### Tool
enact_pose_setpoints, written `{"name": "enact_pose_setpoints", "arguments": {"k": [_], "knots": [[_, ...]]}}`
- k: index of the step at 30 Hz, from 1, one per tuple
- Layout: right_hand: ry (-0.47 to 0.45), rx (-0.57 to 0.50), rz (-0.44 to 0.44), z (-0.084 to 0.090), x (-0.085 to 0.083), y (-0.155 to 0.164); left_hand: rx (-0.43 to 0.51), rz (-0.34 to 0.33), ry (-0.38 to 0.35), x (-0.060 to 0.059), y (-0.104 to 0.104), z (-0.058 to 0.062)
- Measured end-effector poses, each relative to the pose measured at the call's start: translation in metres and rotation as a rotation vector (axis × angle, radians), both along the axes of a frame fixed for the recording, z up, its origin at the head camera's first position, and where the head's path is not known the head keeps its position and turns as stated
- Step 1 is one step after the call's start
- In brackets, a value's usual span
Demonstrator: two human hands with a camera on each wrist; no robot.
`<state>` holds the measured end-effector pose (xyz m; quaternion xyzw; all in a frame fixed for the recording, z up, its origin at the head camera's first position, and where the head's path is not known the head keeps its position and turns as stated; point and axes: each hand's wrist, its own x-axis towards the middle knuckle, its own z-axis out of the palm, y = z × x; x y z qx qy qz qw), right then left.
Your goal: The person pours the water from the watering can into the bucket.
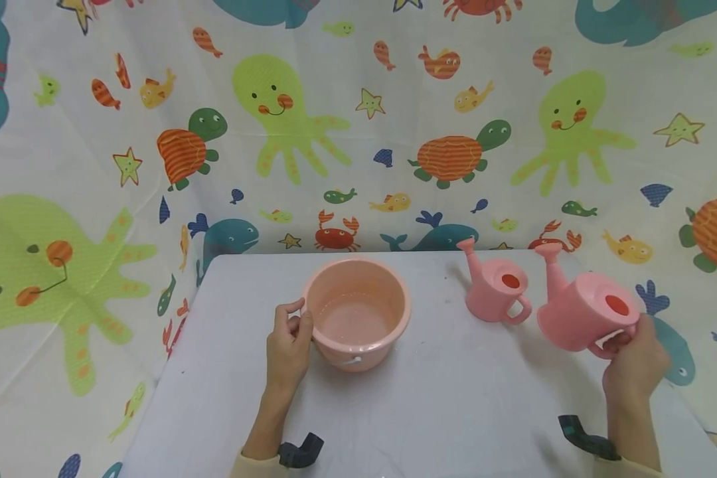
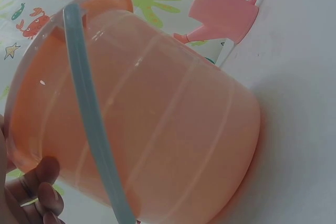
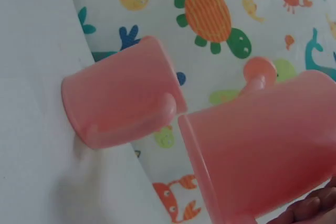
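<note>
A peach-coloured bucket point(image 1: 358, 355) stands upright on the white table, and a pale grey handle point(image 2: 94, 114) hangs down its side in the left wrist view. My left hand point(image 1: 289, 345) pinches the bucket's left rim between thumb and fingers. On the right, my right hand point(image 1: 636, 358) grips the handle of the larger pink watering can point(image 1: 579, 312), which looks lifted off the table, its spout upward. Just left of it a smaller pink watering can point(image 1: 492, 295) stands on the table. In the right wrist view the larger can point(image 3: 262, 145) hides part of the right fingers.
The white table point(image 1: 454, 411) reaches back to a cloth point(image 1: 358, 133) printed with sea animals, which hangs behind it and at both sides. Black wrist straps point(image 1: 299, 451) are on both arms.
</note>
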<state>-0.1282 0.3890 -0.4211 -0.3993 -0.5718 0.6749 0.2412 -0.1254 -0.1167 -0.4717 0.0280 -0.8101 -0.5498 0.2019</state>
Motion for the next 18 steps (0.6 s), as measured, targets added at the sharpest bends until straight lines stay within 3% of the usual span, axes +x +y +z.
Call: {"name": "enact_pose_setpoints", "arguments": {"k": [10,18], "knots": [[0.037,-0.007,-0.039,-0.026,-0.011,0.008,0.002,-0.007,0.003,0.0,-0.001,0.0],[-0.036,0.059,0.007,-0.046,-0.017,0.012,0.006,-0.007,0.001,0.0,-0.001,0.002]]}}
